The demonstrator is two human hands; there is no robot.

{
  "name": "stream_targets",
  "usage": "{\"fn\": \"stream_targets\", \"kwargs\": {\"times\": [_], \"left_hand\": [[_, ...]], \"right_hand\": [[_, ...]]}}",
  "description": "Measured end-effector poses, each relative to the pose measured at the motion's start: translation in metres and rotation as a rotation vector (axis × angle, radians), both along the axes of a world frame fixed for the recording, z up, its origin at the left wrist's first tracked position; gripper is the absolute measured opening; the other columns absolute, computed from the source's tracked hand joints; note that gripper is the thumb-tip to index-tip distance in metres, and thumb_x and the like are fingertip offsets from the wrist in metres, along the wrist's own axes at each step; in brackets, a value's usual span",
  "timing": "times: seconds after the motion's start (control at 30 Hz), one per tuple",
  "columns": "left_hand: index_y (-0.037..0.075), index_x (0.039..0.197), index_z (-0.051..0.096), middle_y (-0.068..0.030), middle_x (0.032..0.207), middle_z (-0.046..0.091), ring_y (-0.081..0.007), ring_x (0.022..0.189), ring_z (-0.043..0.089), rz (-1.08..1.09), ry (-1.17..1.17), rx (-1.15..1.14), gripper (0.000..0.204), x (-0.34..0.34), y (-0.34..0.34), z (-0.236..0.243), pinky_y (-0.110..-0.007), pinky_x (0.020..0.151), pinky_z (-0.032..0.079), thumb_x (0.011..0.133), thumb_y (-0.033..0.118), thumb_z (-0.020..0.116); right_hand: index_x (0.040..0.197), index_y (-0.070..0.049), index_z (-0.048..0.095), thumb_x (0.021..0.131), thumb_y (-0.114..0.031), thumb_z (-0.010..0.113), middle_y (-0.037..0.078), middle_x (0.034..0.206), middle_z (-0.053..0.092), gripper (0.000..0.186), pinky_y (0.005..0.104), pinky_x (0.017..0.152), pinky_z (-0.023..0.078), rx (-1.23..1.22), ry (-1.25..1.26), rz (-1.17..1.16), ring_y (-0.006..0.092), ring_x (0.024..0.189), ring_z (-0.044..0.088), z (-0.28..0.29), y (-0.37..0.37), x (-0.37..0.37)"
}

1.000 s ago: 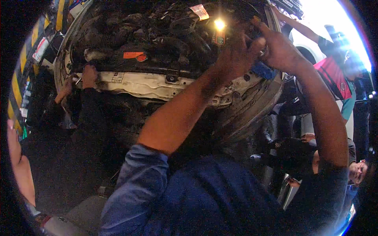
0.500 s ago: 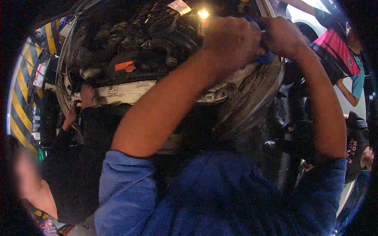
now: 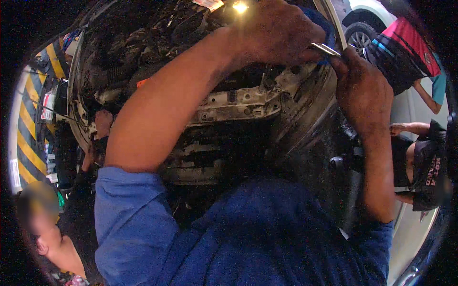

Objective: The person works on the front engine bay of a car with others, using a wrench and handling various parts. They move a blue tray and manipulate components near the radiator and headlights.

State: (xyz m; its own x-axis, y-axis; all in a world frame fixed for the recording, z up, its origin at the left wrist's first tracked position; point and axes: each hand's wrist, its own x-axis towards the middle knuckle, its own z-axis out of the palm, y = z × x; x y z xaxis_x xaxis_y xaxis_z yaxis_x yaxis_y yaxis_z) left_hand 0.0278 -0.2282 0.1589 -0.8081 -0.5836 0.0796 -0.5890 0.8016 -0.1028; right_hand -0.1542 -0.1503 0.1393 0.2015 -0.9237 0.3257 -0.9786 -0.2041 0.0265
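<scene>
Over the right side of an open car engine bay, my left hand [image 3: 286, 33] is closed, its knuckles toward me. From it a short, shiny metal bar [image 3: 327, 49] sticks out to the right; its full shape is hidden in the fist. My right hand [image 3: 365, 88] is closed at the bar's other end, thumb and fingers meeting there. Something blue [image 3: 317, 16] shows just behind the left hand; I cannot tell what it is. Below my hands runs the car's pale, dirty front crossmember [image 3: 238, 102].
A co-worker's hand [image 3: 103, 123] rests at the left end of the crossmember. A bright lamp [image 3: 240, 7] shines at the top. Another person in a pink and black shirt [image 3: 405, 45] stands right, near a white car's wheel [image 3: 360, 35]. A yellow-black striped barrier [image 3: 28, 138] stands left.
My hands have moved apart, exposing the shiny metal bar between them. My right hand has come down and slightly right. The view has shifted, showing more of the crossmember.
</scene>
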Motion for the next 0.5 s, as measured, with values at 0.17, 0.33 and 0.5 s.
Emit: {"fn": "stream_targets", "kwargs": {"times": [0.17, 0.33, 0.5], "left_hand": [[0.007, 0.087, 0.064, -0.0123, 0.075, 0.066, -0.0318, 0.073, 0.067, -0.234, 0.396, -0.258, 0.040, 0.019, 0.006, -0.036, -0.043, 0.066, 0.053, 0.077, 0.046, 0.066], [0.003, 0.094, 0.062, -0.0065, 0.077, 0.064, -0.0176, 0.067, 0.064, 0.171, 1.170, 0.352, 0.046, 0.046, 0.030, -0.042, -0.035, 0.057, 0.052, 0.081, 0.046, 0.064], [0.008, 0.107, 0.062, -0.0184, 0.097, 0.063, -0.0281, 0.081, 0.064, 0.344, 1.553, 0.494, 0.041, 0.091, 0.057, -0.022, -0.039, 0.072, 0.050, 0.090, 0.044, 0.053]], "right_hand": [[0.098, -0.008, 0.058, 0.093, -0.038, 0.049, 0.020, 0.081, 0.063, 0.032, 0.0494, 0.067, 0.047, -0.030, 0.000, -0.065, 0.0418, 0.082, 0.060, 0.005, 0.015, 0.005], [0.105, -0.012, 0.063, 0.090, -0.049, 0.048, 0.020, 0.083, 0.065, 0.043, 0.0504, 0.067, 0.050, -0.085, -0.031, 0.138, 0.0408, 0.081, 0.063, 0.020, -0.005, 0.012], [0.106, -0.013, 0.063, 0.090, -0.050, 0.048, 0.020, 0.083, 0.066, 0.043, 0.0509, 0.068, 0.050, -0.193, -0.073, 0.293, 0.0395, 0.080, 0.064, 0.031, -0.012, 0.062]]}}
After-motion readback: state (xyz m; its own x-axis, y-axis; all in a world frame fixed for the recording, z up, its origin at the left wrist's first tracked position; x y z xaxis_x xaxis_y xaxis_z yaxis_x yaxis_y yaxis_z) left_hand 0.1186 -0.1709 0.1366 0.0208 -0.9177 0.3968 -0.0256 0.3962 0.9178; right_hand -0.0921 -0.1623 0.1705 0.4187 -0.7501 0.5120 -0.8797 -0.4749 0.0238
